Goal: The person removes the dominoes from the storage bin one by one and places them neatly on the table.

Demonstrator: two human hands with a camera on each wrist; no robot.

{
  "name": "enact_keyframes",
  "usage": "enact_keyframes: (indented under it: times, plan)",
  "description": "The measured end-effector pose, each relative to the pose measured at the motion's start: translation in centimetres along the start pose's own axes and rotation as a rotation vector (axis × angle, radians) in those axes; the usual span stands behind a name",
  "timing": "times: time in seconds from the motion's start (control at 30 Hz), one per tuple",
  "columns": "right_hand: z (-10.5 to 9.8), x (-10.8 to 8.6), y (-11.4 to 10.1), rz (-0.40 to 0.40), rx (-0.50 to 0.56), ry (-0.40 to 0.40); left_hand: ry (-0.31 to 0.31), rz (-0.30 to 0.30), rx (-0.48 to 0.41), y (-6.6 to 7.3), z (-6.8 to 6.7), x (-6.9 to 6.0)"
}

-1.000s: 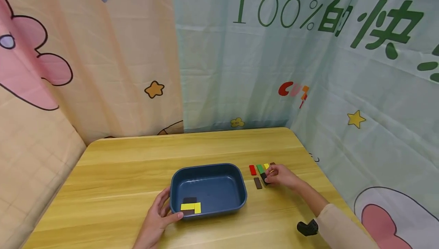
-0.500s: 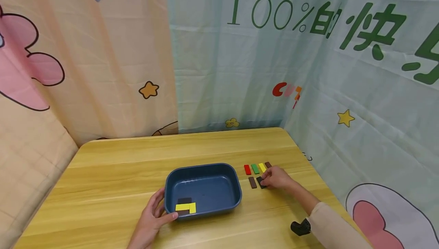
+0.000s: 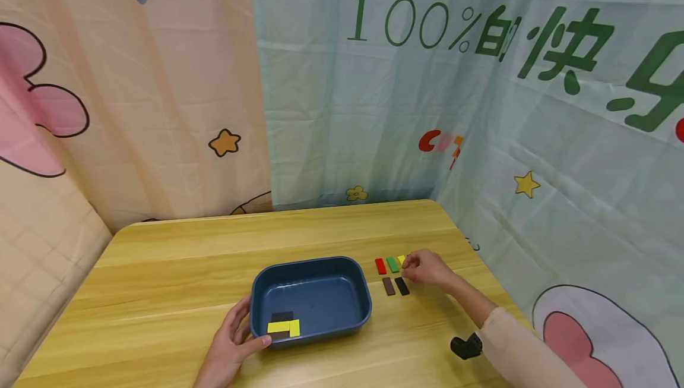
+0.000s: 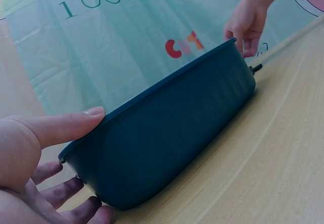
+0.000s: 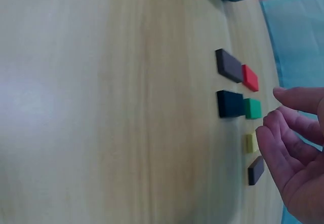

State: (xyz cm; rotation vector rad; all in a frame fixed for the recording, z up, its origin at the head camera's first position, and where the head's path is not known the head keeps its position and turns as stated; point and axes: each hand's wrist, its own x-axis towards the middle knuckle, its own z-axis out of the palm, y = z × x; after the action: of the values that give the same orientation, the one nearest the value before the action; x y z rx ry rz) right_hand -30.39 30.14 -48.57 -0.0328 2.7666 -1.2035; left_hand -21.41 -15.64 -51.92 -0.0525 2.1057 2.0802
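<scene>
A dark blue rectangular basin [image 3: 350,328] stands on the table, its near left corner gripped by my left hand [image 3: 227,346]. In the left wrist view the thumb lies on the rim and the fingers bend against the outer wall. Inside it lie yellow tiles [image 3: 279,327] and dark tiles [image 3: 282,316]. My right hand [image 3: 427,268] hovers over small flat blocks, holding nothing, thumb apart from the fingertips in the right wrist view. The blocks are red [image 3: 380,266], green [image 3: 392,264], yellow [image 5: 251,143], black [image 3: 402,286] and brown [image 3: 388,286]; another brown block [image 5: 256,171] shows in the right wrist view.
The wooden table [image 3: 176,281] has a rounded far edge against printed curtains [image 3: 320,109]. A small black object [image 3: 466,346] is beside the right sleeve, close to the forearm.
The right hand has let go of the black block, which now lies beside the brown one below the coloured row. The hand has risen slightly, away from it. The left hand keeps its grip.
</scene>
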Motion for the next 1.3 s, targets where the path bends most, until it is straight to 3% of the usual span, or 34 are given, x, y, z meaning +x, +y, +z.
enact_keyframes:
  times: [0.37, 0.67, 1.0, 1.3]
  plan:
    - [-0.3, 2.1, -3.5, -0.221, -0.055, -0.186, 0.009, 0.036, -0.04, -0.2, 0.3, 0.3]
    - [0.4, 3.9, -8.8, -0.349, -0.124, -0.357, 0.014, 0.035, -0.075, -0.1, 0.1, 0.0]
    - [3.1, 5.0, -14.2, -0.455, -0.254, -0.53, 0.004, 0.047, -0.043, -0.7, -0.2, -0.3]
    - [6.5, 6.4, -18.0, -0.543, -0.35, -0.619, 0.022, 0.064, -0.047, -0.3, -0.1, -0.3]
